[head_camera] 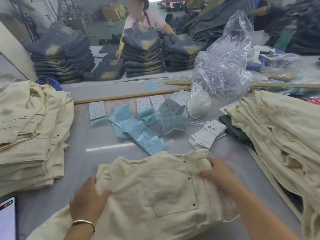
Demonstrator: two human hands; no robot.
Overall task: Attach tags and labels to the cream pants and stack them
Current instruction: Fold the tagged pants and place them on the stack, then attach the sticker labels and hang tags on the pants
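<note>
A pair of cream pants (155, 184) lies in front of me on the grey table (97, 135), back pocket up. My left hand (88, 200) grips the fabric at its left edge. My right hand (218, 172) pinches the waistband at the right. White hang tags (207, 134) lie just beyond the pants. Blue label backing strips (138, 132) and white sticker sheets (150, 103) are scattered in the middle of the table. A folded stack of cream pants (29, 132) rises at the left. Another cream pile (280, 134) spreads at the right.
A clear bag of white plastic tag fasteners (223, 66) stands at the back right. A long wooden stick (131, 96) crosses the table. A phone (7, 220) lies at the bottom left. Beyond, a person (145, 19) works among stacks of dark jeans (143, 54).
</note>
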